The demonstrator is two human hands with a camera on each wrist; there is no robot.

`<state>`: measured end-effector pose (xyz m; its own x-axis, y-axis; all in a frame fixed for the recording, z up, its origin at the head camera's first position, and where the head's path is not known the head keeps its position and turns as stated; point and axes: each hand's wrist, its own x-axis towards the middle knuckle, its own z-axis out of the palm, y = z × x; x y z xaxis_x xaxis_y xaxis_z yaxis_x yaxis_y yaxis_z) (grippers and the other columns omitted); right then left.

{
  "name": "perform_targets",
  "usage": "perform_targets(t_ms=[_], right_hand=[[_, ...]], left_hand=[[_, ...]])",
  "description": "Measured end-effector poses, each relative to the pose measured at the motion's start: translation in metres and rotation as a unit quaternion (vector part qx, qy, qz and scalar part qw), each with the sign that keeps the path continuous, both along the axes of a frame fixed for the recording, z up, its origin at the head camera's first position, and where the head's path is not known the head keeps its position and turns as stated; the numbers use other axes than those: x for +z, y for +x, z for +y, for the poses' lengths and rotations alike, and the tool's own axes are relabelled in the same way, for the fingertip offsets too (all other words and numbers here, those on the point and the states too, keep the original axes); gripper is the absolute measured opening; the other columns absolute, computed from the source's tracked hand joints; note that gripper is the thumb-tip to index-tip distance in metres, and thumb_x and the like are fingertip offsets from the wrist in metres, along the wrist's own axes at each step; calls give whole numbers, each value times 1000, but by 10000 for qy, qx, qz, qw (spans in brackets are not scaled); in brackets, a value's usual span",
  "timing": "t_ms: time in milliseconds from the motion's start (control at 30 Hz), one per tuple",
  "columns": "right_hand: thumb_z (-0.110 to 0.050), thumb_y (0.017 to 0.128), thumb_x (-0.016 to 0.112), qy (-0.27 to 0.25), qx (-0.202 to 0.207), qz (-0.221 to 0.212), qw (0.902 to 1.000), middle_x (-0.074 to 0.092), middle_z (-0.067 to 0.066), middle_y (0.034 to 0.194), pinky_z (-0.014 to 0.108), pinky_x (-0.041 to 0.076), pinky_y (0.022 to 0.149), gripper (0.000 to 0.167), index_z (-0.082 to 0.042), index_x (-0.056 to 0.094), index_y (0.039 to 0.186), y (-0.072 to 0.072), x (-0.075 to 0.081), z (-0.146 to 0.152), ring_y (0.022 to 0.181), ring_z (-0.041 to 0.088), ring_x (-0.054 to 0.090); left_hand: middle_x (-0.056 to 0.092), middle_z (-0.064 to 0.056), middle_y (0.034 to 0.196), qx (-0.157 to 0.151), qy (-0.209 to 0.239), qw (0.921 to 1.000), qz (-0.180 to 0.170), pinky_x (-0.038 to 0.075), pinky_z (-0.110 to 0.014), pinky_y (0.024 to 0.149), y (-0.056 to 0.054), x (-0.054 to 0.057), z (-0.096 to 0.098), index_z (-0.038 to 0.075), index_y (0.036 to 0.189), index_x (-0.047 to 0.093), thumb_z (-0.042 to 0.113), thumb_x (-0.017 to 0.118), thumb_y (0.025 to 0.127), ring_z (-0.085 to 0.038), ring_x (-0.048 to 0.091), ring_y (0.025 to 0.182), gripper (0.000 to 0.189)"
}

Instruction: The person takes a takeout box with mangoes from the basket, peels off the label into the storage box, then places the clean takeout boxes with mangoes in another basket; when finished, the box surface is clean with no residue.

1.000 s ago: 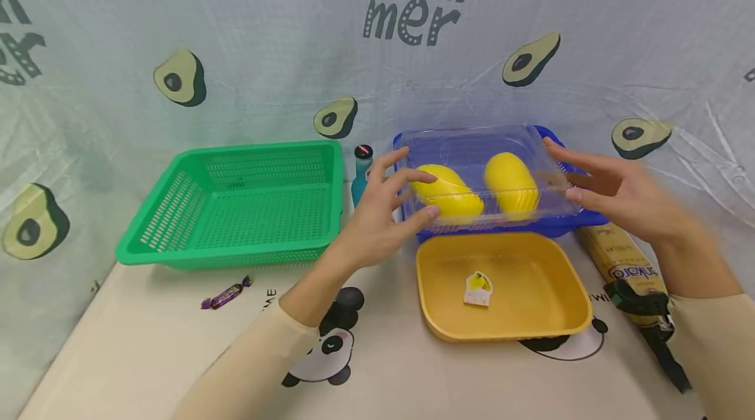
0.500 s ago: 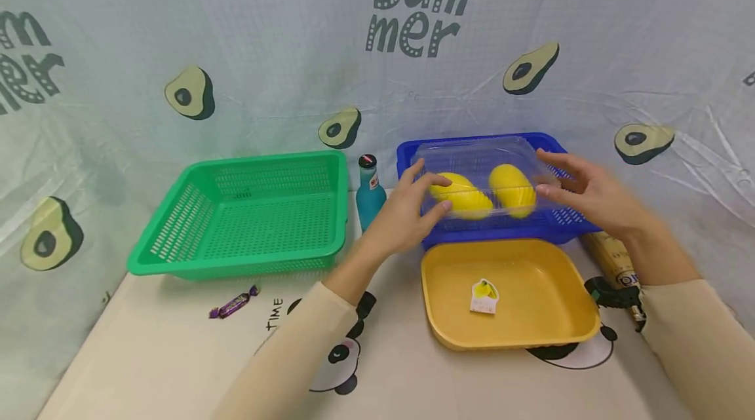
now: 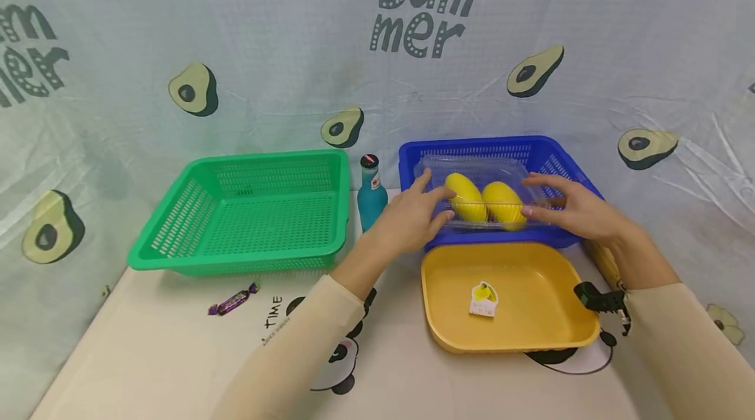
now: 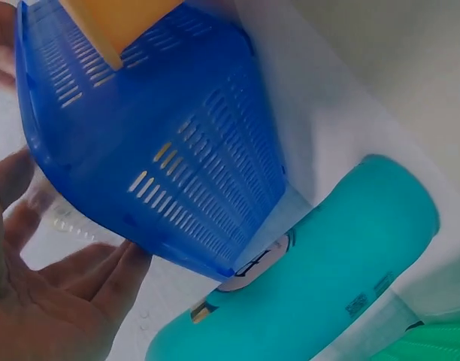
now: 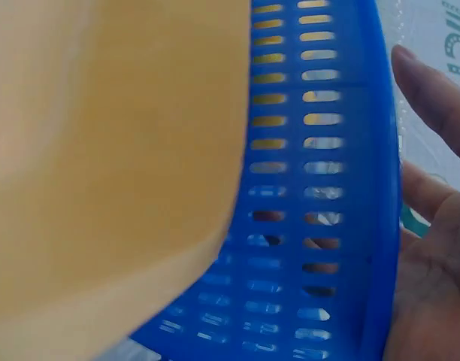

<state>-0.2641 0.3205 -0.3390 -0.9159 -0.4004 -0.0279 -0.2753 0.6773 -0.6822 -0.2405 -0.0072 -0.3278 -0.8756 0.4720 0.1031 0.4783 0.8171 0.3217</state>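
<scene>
A clear plastic box [image 3: 533,194] holds two smooth yellow fruits, the left one [image 3: 466,197] and the right one [image 3: 503,205] leaning close together. The box sits low within the blue basket [image 3: 560,158]; whether it touches the bottom I cannot tell. My left hand [image 3: 415,213] grips the box's left end between thumb and fingers. At the opposite end my right hand [image 3: 580,210] holds it the same way. In the left wrist view the left hand [image 4: 57,293] reaches over the basket rim, and in the right wrist view the right hand [image 5: 433,218] is beside it.
A yellow tray [image 3: 513,322] with a fruit label [image 3: 483,299] stands before the blue basket. Left of that basket is a blue bottle [image 3: 371,200], then a green basket [image 3: 268,227]. A purple wrapped candy [image 3: 233,302] lies nearer. A yellow packet [image 3: 601,263] shows behind the right wrist.
Both hands have lowered the clear box into the blue basket. Inside it, the two fruits have shifted closer together. The right hand has moved somewhat left.
</scene>
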Motion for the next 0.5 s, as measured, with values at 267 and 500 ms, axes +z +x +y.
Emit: perform_targets(t_ms=[267,500], right_hand=[[-35,98,71,257,71,65,9996,20,26,167,66,47,100,62,-5,50,148,-1,-3,0,129,55,53],[-39,99,70,577,141,-27,9982,23,29,165,70,42,103,59,-5,55,145,-1,0,-3,129,60,51]], left_hand=[[29,-14,167,94,-658,9972,334,59,-42,90,0,-2,4,32,148,57,47,52,106,-31,70,113,45],[41,-13,162,-14,-935,9940,569,49,-52,106,-1,-6,5,30,146,58,45,52,106,-36,58,132,43]])
